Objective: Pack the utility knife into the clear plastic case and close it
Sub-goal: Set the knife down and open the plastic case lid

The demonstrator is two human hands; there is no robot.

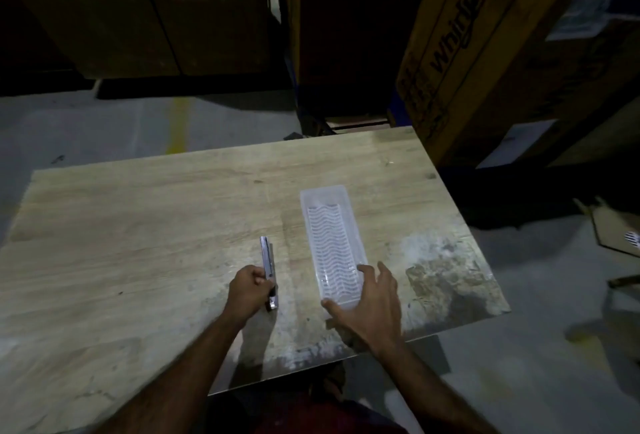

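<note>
A slim metal utility knife lies on the wooden table, pointing away from me. My left hand is closed around its near half. To its right lies the long clear plastic case with a wavy white pattern inside; whether its lid is on I cannot tell. My right hand rests at the case's near end with fingers spread, thumb at the near left corner and fingertips on the near right edge.
The table's right edge and near right edge are close to the case. A large Whirlpool cardboard box stands behind the table's far right corner. Dark cabinets stand at the back. Flattened cardboard lies on the floor to the right.
</note>
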